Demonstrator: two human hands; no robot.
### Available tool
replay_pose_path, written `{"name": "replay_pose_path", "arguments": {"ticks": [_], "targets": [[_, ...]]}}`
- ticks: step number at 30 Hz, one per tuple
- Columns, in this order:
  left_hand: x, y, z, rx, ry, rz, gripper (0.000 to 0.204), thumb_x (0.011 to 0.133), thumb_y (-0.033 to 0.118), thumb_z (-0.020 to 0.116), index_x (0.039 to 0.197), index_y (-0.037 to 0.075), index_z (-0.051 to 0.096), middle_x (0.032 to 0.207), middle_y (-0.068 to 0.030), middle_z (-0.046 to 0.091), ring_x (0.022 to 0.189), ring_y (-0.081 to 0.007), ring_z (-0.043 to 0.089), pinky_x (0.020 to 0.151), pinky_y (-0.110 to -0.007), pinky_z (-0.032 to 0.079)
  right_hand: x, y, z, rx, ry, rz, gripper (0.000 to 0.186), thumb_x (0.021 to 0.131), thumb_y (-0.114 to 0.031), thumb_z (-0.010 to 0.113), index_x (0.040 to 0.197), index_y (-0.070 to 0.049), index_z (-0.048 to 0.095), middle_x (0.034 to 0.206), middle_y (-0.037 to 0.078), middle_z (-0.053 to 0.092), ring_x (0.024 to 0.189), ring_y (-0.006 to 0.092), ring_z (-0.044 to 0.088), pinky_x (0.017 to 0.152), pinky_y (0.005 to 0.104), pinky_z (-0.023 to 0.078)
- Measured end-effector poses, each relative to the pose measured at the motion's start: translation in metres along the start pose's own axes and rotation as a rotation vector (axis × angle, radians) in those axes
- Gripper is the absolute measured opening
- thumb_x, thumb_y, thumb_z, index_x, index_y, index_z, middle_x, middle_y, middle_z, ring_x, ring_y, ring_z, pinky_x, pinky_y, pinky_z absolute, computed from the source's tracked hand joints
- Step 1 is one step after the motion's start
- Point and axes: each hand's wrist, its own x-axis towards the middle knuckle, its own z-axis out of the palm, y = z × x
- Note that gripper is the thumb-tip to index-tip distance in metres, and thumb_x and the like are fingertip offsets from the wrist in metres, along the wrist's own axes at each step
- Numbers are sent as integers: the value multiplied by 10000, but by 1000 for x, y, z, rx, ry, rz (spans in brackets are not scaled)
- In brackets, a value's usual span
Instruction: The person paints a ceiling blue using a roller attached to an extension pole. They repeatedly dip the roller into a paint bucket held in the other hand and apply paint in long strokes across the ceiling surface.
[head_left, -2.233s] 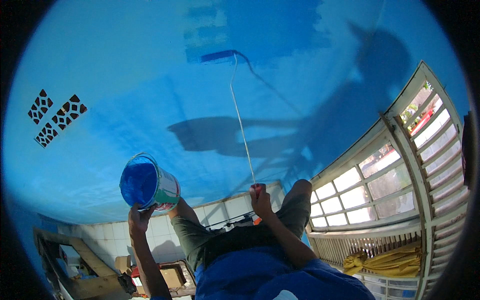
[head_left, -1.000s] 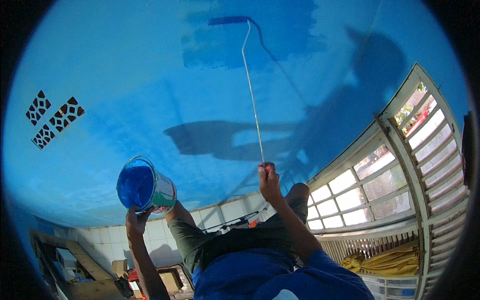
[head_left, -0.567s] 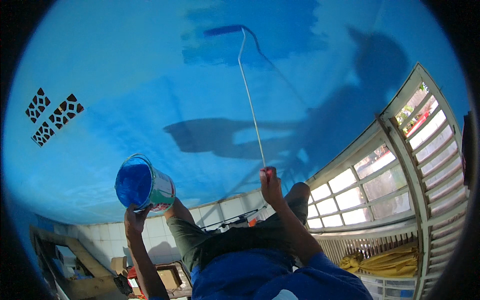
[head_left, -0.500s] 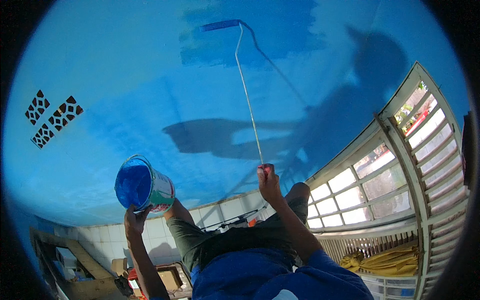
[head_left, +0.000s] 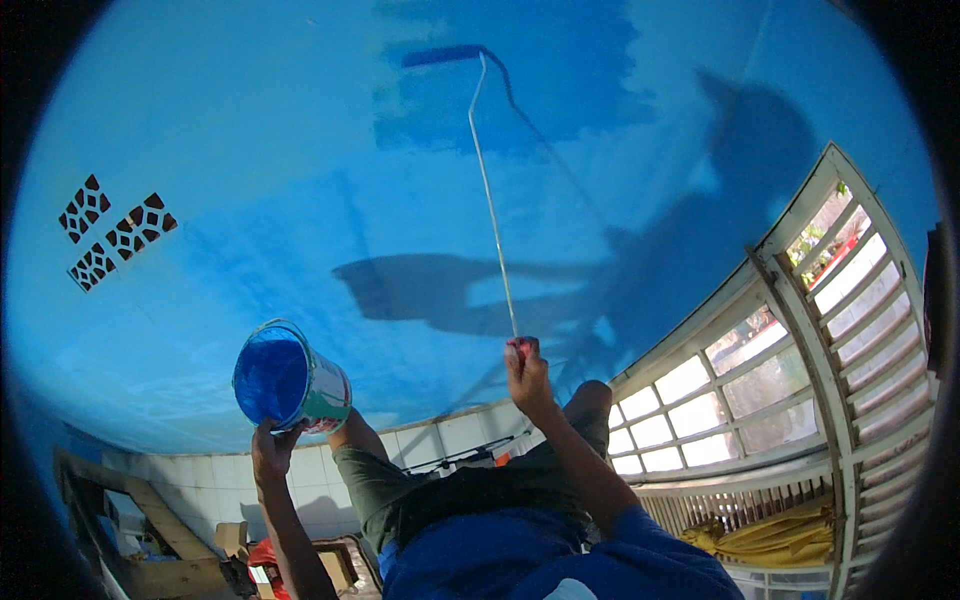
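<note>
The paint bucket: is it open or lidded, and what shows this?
Open: no lid covers the paint bucket held in the left hand, and blue paint shows inside. How full, I cannot tell.

The paint bucket, pale with green and red on its outside, is held tilted, open toward the viewer, with bright blue paint inside. The paint roller has 1 thin, bent rod, a red grip and a blue-coated sleeve nearly level against a darker blue patch on the wall.

Dark-blue roller, paler blue wall
</note>
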Motion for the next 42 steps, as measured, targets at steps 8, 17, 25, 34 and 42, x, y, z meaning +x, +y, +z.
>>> {"name": "replay_pose_path", "arguments": {"ticks": [8, 17, 25, 34, 42], "targets": [[-3, 5, 14, 827, -136, 609, 336, 743, -22, 624, 999, -82, 415, 961, -242, 557, 844, -306, 601, 663, -359, 536, -68, 38, 26, -120, -46, 200, 246, 868, -187, 492, 994, 2, 395, 719, 178, 587, 661, 343, 608, 546, 387, 474], [12, -19, -13, 283, 74, 251, 337, 721, -34, 652, 980, -62, 438, 904, -212, 585, 829, -282, 604, 642, -358, 522, -59, 37, 18, -230, -66, 64, 238, 873, -205, 480, 987, -16, 390, 748, 154, 592, 662, 338, 606, 539, 392, 476], [0, 8, 11, -24, 75, 30, 314, 749, -73, 583, 1026, -49, 439, 1022, -214, 530, 898, -282, 573, 721, -344, 526, -46, 12, 44, -48, -33, 130, 233, 867, -191, 505, 985, -17, 404, 718, 154, 581, 639, 323, 605, 527, 370, 464], [0, -7, -5, 387, -100, 255, 353, 861, 113, 400, 1108, -134, 349, 1083, -271, 486, 992, -363, 514, 868, -423, 460, -64, 20, 53, -56, -41, 100, 306, 845, -233, 543, 989, -11, 389, 713, 180, 582, 641, 375, 588, 541, 421, 464], [2, 18, 30, -263, 158, -141, 378, 844, 107, 417, 1125, -131, 332, 1131, -274, 443, 1020, -370, 488, 873, -434, 460, -82, 30, 64, -125, -44, 182, 287, 861, -246, 514, 992, -23, 389, 685, 168, 573, 623, 372, 581, 521, 433, 451]]}}
